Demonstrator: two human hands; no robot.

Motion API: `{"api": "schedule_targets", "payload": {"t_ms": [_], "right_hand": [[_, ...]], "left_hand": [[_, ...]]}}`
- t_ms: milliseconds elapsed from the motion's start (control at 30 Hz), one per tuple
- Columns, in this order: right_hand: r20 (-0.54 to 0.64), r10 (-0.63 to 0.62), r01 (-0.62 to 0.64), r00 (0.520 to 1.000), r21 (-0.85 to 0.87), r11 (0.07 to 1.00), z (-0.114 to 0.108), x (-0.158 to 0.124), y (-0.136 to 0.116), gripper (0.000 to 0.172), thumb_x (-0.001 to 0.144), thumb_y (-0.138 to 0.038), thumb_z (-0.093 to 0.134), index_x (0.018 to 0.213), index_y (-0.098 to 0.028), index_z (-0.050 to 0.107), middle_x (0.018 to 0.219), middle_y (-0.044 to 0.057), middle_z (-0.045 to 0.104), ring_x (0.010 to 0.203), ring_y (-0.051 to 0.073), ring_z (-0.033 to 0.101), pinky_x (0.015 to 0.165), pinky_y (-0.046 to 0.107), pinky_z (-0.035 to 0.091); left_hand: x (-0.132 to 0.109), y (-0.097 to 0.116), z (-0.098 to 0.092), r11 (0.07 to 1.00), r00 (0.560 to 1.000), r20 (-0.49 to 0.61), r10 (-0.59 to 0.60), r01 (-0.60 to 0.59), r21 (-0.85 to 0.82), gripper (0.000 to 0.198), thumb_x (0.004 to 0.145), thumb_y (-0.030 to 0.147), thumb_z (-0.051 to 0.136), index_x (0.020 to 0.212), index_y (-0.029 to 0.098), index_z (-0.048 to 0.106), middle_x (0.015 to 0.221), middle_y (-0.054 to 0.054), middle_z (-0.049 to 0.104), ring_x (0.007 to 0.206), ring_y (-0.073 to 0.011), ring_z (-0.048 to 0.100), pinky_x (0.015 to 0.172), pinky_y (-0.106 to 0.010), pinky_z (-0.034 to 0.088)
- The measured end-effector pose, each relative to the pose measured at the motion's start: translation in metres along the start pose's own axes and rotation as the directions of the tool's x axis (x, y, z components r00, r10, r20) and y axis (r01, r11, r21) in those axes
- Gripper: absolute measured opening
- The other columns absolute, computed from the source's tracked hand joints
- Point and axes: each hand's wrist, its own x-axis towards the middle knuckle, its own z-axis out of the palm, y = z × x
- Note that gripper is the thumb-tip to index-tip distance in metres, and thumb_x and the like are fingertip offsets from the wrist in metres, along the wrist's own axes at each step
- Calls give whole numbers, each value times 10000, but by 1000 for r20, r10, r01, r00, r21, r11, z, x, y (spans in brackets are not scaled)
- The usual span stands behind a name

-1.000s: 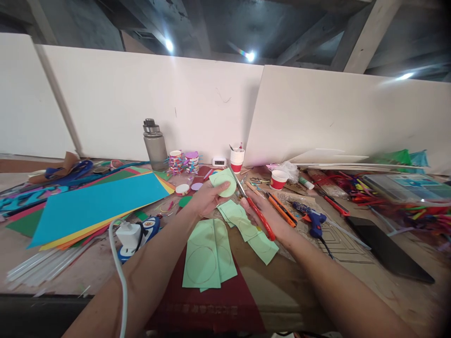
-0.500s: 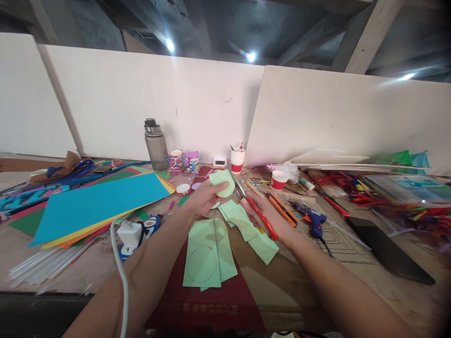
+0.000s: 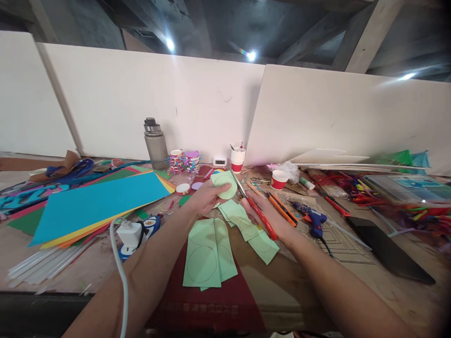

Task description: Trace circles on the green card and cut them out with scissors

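My left hand (image 3: 206, 198) pinches a light green paper piece (image 3: 225, 184) with a rounded lower edge, thumb on top. My right hand (image 3: 259, 209) is closed on red-handled scissors (image 3: 261, 217), whose blades point up and left against the paper's right edge. Below my left hand, green paper strips (image 3: 202, 263) with pencilled circles lie overlapping on a dark red sheet (image 3: 211, 312). More green pieces (image 3: 263, 246) lie under and beside my right hand.
Coloured sheets (image 3: 102, 199), a charger (image 3: 130, 234) with a white cable and a bottle (image 3: 156, 148) are at left. Stacked cups (image 3: 237, 160) stand behind. A blue glue gun (image 3: 315, 223), orange cutters (image 3: 282, 209) and a black tablet-like object (image 3: 387, 249) lie at right.
The green paper in my left hand has turned slightly and shifted a little to the right and down. My right hand and the scissors are almost in the same place.
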Motion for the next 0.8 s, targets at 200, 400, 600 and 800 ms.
{"api": "schedule_targets", "payload": {"t_ms": [200,400,600,800], "right_hand": [[61,5,-5,998,15,1000,-2,-1,-2,358,906,-586,514,831,-236,509,716,-8,488,619,145,445,551,265,403],[71,9,-10,997,22,1000,-3,0,-5,381,882,-609,541,841,-233,504,744,-5,479,639,145,436,549,260,402],[96,25,-24,995,-12,1000,-5,-3,-12,410,891,-630,517,804,-230,487,685,-8,473,608,144,443,502,248,380],[49,31,-30,998,-24,999,1,-2,-5,423,901,-633,492,780,-231,444,650,-24,423,551,123,405,455,239,343]], "left_hand": [[-2,4,-2,999,999,36,-23,22,29,386,648,368,875,933,164,714,886,-94,729,777,-208,678,663,-287,540],[-4,10,1,998,1000,18,-18,17,58,378,586,278,905,879,153,703,896,-99,731,859,-235,679,671,-277,527],[-2,11,-7,997,997,54,-51,48,52,328,609,280,895,830,138,699,792,-76,707,659,-149,620,594,-244,495],[2,1,3,996,995,-98,9,-18,-91,347,598,251,892,863,135,701,811,-70,714,694,-160,646,627,-262,531]]}}
